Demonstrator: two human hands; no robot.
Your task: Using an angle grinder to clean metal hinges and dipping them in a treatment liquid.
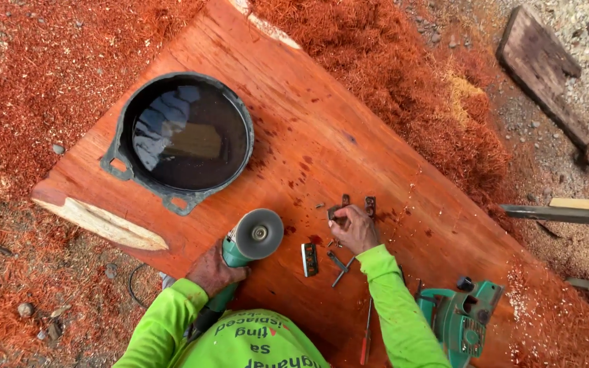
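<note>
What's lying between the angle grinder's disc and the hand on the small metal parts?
In the head view, bare red plank, a dark wet spot and a small metal blade lie between.

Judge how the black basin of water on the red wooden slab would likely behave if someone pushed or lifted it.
The black basin looks nearly full of dark water, so it is probably heavy, and the water would slosh or spill if it were shoved. It sits flat on the slab, so tipping seems unlikely. Its two side lugs suggest lifting with both hands.
</note>
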